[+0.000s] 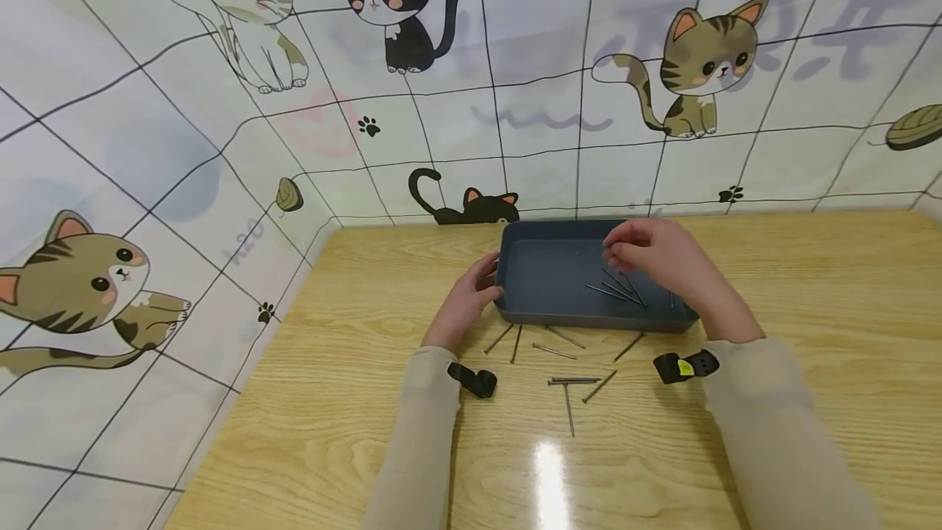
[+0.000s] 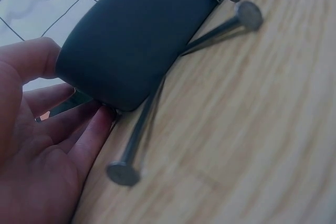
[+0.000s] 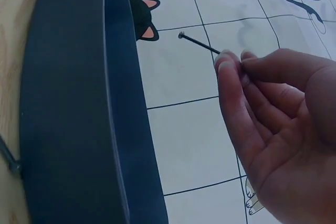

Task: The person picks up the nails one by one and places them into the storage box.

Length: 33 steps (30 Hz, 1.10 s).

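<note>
fingers (image 3: 231,72) of right hand (image 1: 658,256) pinching one nail (image 3: 198,42) above dark tray (image 1: 540,313); left hand (image 1: 467,301) fingers relaxed, touching tray corner; loose nails (image 1: 570,383) on worktop (image 1: 809,309).

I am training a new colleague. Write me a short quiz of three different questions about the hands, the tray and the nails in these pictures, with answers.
1. True or false: the right hand pinches a nail above the tray.
2. Multiple choice: what does the left hand touch? A) a loose nail on the table B) the left end of the tray C) nothing
3. Fill in: several nails lie inside the tray; the other loose nails lie on the ____ in front of it.

Key:
1. True.
2. B.
3. Table.
</note>
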Each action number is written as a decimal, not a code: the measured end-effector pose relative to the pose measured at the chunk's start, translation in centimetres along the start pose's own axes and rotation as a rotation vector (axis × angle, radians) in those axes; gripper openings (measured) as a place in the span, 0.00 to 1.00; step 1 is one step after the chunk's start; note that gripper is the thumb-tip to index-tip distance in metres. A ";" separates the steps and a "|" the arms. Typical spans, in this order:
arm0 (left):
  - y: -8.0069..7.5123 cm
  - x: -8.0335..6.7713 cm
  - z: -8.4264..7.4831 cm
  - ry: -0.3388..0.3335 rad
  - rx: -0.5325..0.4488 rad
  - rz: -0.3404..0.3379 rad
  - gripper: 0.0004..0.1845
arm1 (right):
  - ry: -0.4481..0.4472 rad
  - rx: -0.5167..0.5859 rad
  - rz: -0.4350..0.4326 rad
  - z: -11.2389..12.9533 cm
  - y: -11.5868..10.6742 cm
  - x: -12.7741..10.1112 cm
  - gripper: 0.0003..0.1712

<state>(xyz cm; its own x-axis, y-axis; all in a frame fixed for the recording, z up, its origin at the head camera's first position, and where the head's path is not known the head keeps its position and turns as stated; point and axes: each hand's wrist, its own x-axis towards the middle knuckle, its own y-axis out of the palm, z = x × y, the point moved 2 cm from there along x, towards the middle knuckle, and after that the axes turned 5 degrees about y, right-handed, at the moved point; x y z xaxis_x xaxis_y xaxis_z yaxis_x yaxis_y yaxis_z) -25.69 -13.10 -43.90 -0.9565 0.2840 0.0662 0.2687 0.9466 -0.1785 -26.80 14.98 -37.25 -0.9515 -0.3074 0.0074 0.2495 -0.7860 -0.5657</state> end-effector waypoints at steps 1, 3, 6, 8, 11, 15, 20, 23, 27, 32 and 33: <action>0.0 0.0 0.0 0.003 0.000 0.003 0.31 | 0.006 -0.006 -0.016 0.0 0.0 0.1 0.16; 0.1 0.0 0.0 0.006 -0.002 0.009 0.31 | 0.018 -0.012 -0.055 0.0 0.0 0.2 0.15; 0.1 0.0 0.2 0.000 0.004 0.011 0.32 | 0.010 -0.062 -0.090 -0.1 0.2 0.3 0.15; 0.0 0.1 0.4 -0.008 0.009 0.006 0.32 | -0.010 -0.107 -0.091 -0.3 0.5 0.3 0.15; 0.0 0.0 0.4 -0.015 0.013 0.003 0.32 | -0.028 -0.188 -0.079 -0.4 0.8 0.1 0.15; 0.1 -0.1 0.4 -0.025 0.000 -0.001 0.31 | -0.014 -0.244 -0.052 -0.5 1.3 -0.1 0.16; 0.2 -0.1 0.3 -0.025 0.008 -0.005 0.31 | -0.001 -0.336 -0.021 -0.7 1.9 0.0 0.18; 0.1 0.0 0.4 -0.026 0.004 -0.008 0.31 | -0.002 -0.404 0.000 -0.8 2.3 0.1 0.19; 0.0 0.3 1.1 -0.022 -0.012 -0.016 0.31 | 0.001 -0.459 0.015 -1.0 2.7 0.3 0.18; -0.3 1.1 2.6 -0.012 0.017 -0.035 0.31 | 0.010 -0.481 0.074 -1.5 3.2 0.4 0.18; -0.4 1.2 2.8 -0.013 0.024 -0.039 0.31 | 0.016 -0.485 0.090 -1.6 3.3 0.5 0.18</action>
<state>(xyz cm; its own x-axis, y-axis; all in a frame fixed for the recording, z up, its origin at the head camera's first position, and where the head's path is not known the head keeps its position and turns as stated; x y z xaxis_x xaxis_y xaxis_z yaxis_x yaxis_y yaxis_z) -27.23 -13.54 -46.52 -0.9676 0.2451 0.0608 0.2288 0.9527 -0.2000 -26.70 13.14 -40.41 -0.9337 -0.3513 -0.0693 0.2217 -0.4152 -0.8823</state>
